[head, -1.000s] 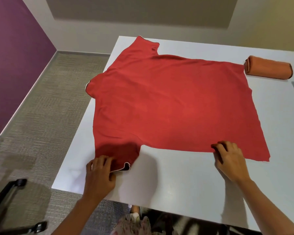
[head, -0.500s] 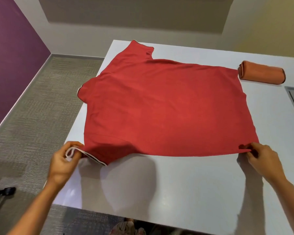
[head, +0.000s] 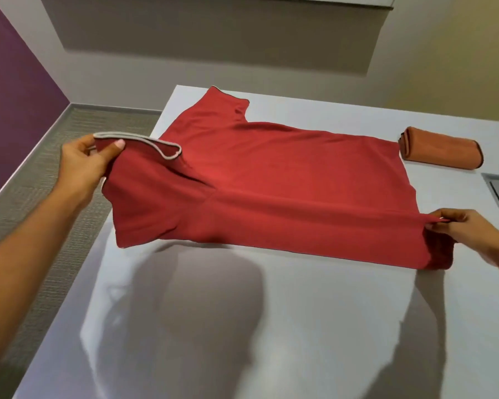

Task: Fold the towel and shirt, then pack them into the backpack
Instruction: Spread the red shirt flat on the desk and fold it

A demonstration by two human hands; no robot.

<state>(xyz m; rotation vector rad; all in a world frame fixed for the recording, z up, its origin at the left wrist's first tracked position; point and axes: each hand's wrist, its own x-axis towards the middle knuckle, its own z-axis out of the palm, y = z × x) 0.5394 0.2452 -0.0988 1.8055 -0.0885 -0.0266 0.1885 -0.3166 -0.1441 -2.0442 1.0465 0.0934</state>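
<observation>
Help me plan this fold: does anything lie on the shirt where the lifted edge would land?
Nothing visible: the far half of the shirt lies bare; the rolled towel sits beside its far right corner.

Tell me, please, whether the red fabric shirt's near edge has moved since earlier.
Yes: left hand and right hand have lifted the shirt's near edge up off the white table.
</observation>
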